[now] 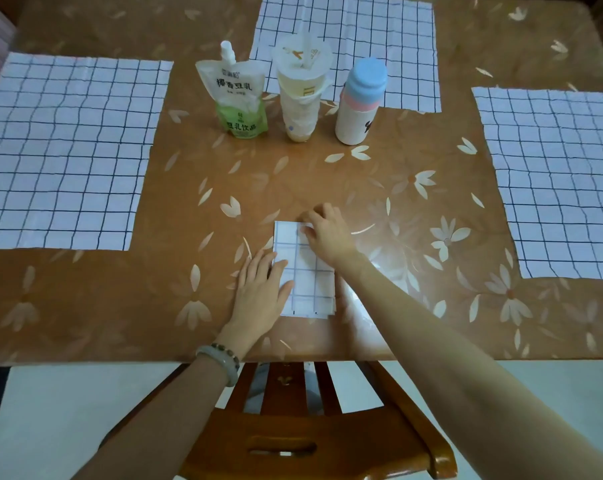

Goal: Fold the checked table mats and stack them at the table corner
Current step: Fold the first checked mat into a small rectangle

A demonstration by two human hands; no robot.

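Observation:
A folded checked mat (308, 289), a small white rectangle with dark grid lines, lies near the front edge of the table. My left hand (260, 292) rests flat on its left side with straight fingers. My right hand (326, 233) lies on its far right corner, fingers bent and pinching the top layer there. Three more checked mats lie spread flat: one at the left (61, 154), one at the back (372, 36), one at the right (556, 181).
A drink pouch (237, 95), a plastic cup with a straw (302, 91) and a blue-capped bottle (360, 102) stand in a row at the table's middle. The brown flowered tablecloth (189, 271) covers the table. A wooden chair (310, 427) stands below the front edge.

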